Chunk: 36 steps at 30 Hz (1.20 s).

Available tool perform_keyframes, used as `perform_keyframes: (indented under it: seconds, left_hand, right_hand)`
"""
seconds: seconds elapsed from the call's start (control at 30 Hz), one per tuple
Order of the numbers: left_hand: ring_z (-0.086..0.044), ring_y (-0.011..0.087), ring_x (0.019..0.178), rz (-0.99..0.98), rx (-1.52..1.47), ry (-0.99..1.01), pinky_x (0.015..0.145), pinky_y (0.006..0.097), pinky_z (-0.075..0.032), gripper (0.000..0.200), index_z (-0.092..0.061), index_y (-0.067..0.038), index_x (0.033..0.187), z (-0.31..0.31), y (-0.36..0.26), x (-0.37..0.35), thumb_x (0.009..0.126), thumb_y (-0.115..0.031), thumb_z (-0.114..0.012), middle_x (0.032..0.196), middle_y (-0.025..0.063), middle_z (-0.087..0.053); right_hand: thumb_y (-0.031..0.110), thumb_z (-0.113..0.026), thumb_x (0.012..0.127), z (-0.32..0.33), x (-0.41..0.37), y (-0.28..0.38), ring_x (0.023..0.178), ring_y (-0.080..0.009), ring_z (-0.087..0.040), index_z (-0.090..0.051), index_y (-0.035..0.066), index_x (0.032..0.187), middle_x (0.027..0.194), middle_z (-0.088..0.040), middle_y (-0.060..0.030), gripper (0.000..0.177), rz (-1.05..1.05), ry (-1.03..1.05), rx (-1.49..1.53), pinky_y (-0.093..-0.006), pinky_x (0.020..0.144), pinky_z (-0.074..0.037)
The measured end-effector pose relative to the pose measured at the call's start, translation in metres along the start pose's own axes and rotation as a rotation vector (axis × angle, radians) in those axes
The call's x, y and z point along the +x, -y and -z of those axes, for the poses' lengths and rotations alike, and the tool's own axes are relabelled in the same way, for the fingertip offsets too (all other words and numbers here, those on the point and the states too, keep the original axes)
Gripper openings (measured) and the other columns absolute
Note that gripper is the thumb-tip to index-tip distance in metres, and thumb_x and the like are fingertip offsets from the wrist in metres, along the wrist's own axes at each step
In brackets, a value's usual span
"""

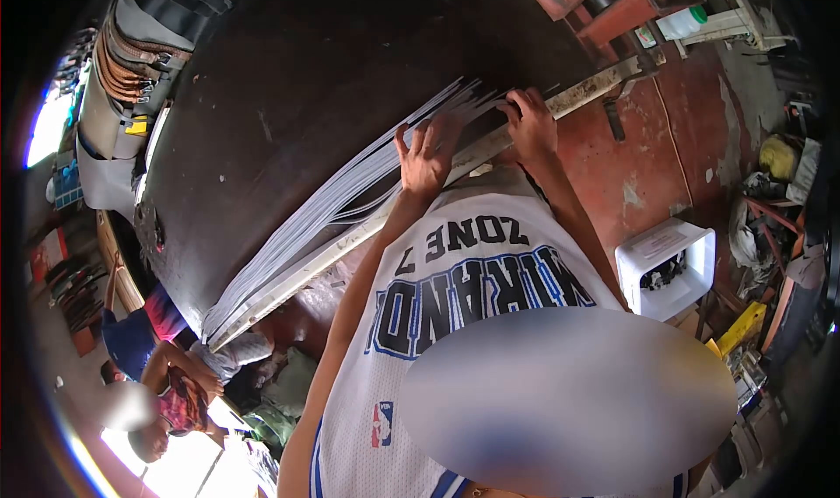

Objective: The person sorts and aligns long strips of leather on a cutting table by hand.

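A long bundle of thin pale grey-white strips (302, 209) lies along the front edge of the dark tabletop (289, 87), with its ends fanned out near my hands. My left hand (427, 155) rests over the bundle, its fingers bent and apart. Close to the fanned ends, my right hand (534, 126) has its fingers curled and pinched on a strip. The fingertips are small in view, and how many strips they touch cannot be made out.
A pale worn rail (595, 94) runs along the table's front edge. Belts (122, 69) are wrapped around a grey roll at the upper left. On the right stands a white bin (667, 266) with dark scraps. Another person (179, 384) is at the lower left.
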State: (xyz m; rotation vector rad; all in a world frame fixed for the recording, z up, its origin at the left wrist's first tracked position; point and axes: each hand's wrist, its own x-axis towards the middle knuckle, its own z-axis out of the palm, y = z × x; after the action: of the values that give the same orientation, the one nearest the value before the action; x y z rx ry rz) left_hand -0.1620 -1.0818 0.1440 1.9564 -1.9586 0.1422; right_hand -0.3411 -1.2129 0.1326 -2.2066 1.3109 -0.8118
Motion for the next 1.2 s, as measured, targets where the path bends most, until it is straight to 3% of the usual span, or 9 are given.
perform_keyframes:
  seconds: [0.2, 0.47, 0.93, 1.13, 1.2]
  left_hand:
    - [-0.054, 0.0241, 0.118, 0.005, -0.015, 0.009, 0.106, 0.0572, -0.029, 0.055, -0.062, -0.023, 0.133, 0.002, 0.000, -0.002, 0.081, -0.006, -0.066, 0.137, 0.0038, -0.053]
    - [-0.054, 0.0243, 0.118, 0.000, -0.026, 0.019, 0.106, 0.0560, -0.030, 0.057, -0.062, -0.023, 0.133, 0.006, 0.002, -0.006, 0.079, -0.006, -0.069, 0.136, 0.0037, -0.053]
    - [-0.055, 0.0234, 0.116, -0.031, -0.045, -0.014, 0.105, 0.0546, -0.031, 0.053, -0.064, -0.021, 0.130, 0.016, 0.004, -0.006, 0.079, -0.008, -0.071, 0.133, 0.0043, -0.056]
    - [-0.059, 0.0216, 0.100, -0.061, -0.145, -0.129, 0.097, 0.0489, -0.036, 0.033, -0.071, -0.015, 0.111, 0.023, 0.010, -0.009, 0.079, -0.007, -0.073, 0.106, 0.0022, -0.063]
    - [-0.060, 0.0210, 0.090, 0.072, -0.182, -0.101, 0.088, 0.0437, -0.038, 0.021, -0.072, -0.012, 0.100, 0.031, 0.009, -0.009, 0.079, -0.005, -0.073, 0.092, 0.0017, -0.064]
  right_hand:
    - [0.020, -0.070, 0.087, 0.000, -0.003, 0.006, 0.080, -0.0307, -0.065, -0.059, 0.015, 0.093, 0.094, -0.057, -0.0040, 0.013, -0.077, -0.072, -0.047, -0.0442, 0.063, -0.054]
    - [0.019, -0.075, 0.083, -0.004, -0.007, -0.002, 0.094, -0.0270, -0.068, -0.062, 0.011, 0.092, 0.124, -0.065, 0.0005, 0.018, -0.012, -0.133, 0.086, -0.0370, 0.071, -0.055]
    - [0.019, -0.076, 0.082, -0.004, -0.017, 0.001, 0.097, -0.0263, -0.069, -0.066, 0.008, 0.091, 0.122, -0.068, -0.0011, 0.018, -0.062, -0.144, 0.155, -0.0360, 0.075, -0.055]
    - [0.020, -0.075, 0.082, -0.007, -0.025, 0.006, 0.099, -0.0260, -0.069, -0.065, 0.008, 0.089, 0.126, -0.067, -0.0005, 0.017, -0.047, -0.149, 0.129, -0.0354, 0.077, -0.056]
    - [0.020, -0.075, 0.082, -0.004, -0.025, 0.005, 0.099, -0.0261, -0.069, -0.065, 0.008, 0.089, 0.127, -0.066, -0.0004, 0.017, -0.058, -0.132, 0.124, -0.0355, 0.078, -0.056]
